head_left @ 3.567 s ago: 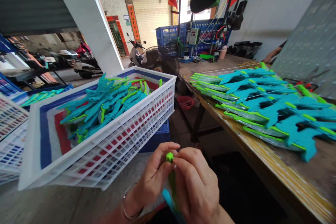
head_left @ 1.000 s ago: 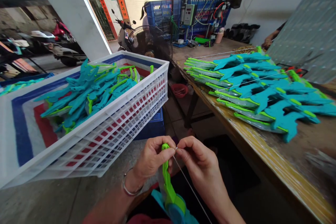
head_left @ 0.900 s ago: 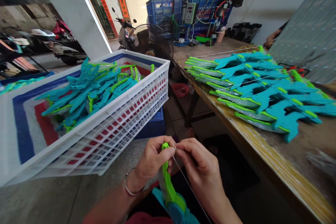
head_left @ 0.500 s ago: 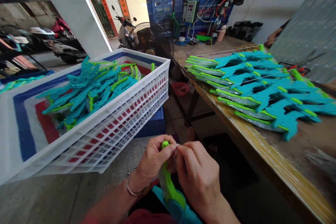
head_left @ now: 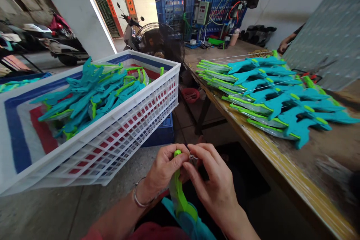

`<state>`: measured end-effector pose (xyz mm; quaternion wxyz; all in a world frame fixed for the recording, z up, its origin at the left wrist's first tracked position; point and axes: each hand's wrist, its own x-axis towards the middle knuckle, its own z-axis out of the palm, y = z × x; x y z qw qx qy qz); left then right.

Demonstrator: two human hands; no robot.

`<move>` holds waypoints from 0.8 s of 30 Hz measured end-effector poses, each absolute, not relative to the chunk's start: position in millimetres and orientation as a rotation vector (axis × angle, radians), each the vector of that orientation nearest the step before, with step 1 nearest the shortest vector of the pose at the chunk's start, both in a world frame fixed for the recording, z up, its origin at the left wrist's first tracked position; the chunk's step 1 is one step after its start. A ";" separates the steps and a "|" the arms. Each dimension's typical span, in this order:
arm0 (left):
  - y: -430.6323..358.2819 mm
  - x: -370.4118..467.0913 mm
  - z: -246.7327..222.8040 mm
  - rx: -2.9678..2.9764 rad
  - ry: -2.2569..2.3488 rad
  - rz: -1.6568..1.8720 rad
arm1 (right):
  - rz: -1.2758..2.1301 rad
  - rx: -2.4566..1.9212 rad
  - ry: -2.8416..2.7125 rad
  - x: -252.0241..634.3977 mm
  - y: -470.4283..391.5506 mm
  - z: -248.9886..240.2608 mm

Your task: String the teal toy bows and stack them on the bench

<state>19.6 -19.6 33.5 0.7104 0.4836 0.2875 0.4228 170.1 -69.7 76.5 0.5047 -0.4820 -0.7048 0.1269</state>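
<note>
Pinching a teal-and-green plastic piece (head_left: 180, 198) near its green tip, the left hand (head_left: 162, 168) works to the right of, and nearer the camera than, the white basket (head_left: 152, 87). The tip points upward; the teal end lies lowest. The right hand (head_left: 215, 180) meets the left at the tip, on the side farther from the basket. Its thumb and forefinger stand apart, and a small loop of white string (head_left: 192, 157) shows between them; whether its other fingers grip the string cannot be told. Compared with half a second earlier, the right fingers have spread from a close bunch, bringing the loop into sight, while the left grasp is unchanged. This suggests that handling of the string at the tip is under way and not finished. Similar pieces form a loose heap (head_left: 92, 90) inside the basket, on its striped lining (head_left: 42, 133). To the right of the basket, across a gap, a table (head_left: 340, 142) bears an overlapping row of pieces (head_left: 292, 95). A fan (head_left: 165, 43) stands behind the basket.
</note>
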 end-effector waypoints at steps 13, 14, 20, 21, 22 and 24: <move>-21.2 23.0 37.3 1.176 0.606 0.935 | 0.206 -1.385 -2.103 214.6 -90.1 98.6; -20.0 25.3 36.7 1.160 0.589 0.926 | 0.157 -1.420 -2.162 215.9 -95.0 100.2; -4.2 44.6 44.0 1.022 0.460 0.936 | -0.374 -1.521 -2.558 193.4 -88.0 114.4; 0.7 45.6 47.4 1.018 0.459 0.964 | -0.449 -1.505 -2.592 189.4 -82.7 120.8; 7.0 45.2 51.0 1.019 0.467 0.993 | -0.503 -1.484 -2.622 186.6 -77.9 128.4; 24.2 39.0 58.2 1.022 0.501 1.044 | -0.564 -1.452 -2.658 183.9 -73.1 145.0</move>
